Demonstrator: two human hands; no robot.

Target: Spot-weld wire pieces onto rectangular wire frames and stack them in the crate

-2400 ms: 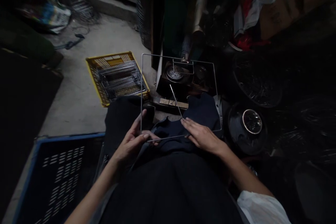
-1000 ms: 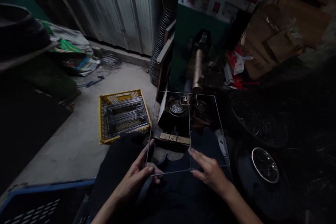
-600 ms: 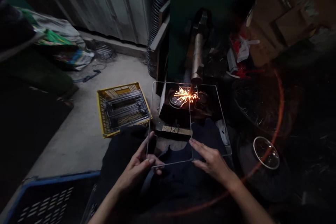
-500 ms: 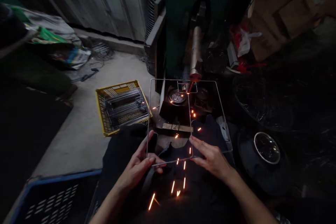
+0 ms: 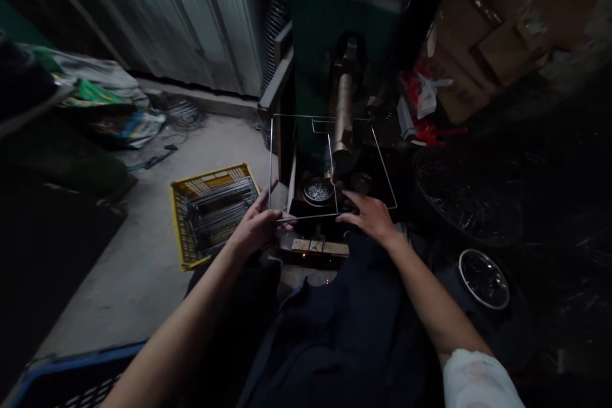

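Note:
A thin rectangular wire frame [image 5: 271, 153] with a middle bar is held out in front of me, level with the welding machine's metal arm [image 5: 343, 113]. My left hand [image 5: 258, 222] grips its near left corner, thumb on the near wire. With its fingers around the middle bar's near end, my right hand [image 5: 371, 213] holds the frame too. The far side of the frame reaches past the metal arm, and the middle bar passes beside the lower electrode [image 5: 329, 159]. Beneath the frame sits a round dish of small shiny pieces [image 5: 318, 190].
A yellow crate [image 5: 176, 229] with stacked wire parts lies on the floor at left. A blue-rimmed crate [image 5: 90, 357] is at lower left. Right of me are a dark container with a round shiny dish [image 5: 484, 279], cardboard [image 5: 459, 70] and red plastic [image 5: 428, 134].
Both hands have moved forward and up in view with the wire frame. The bright sparks have mostly gone; a few faint red dots remain. The camera view has shifted, showing more of the machine.

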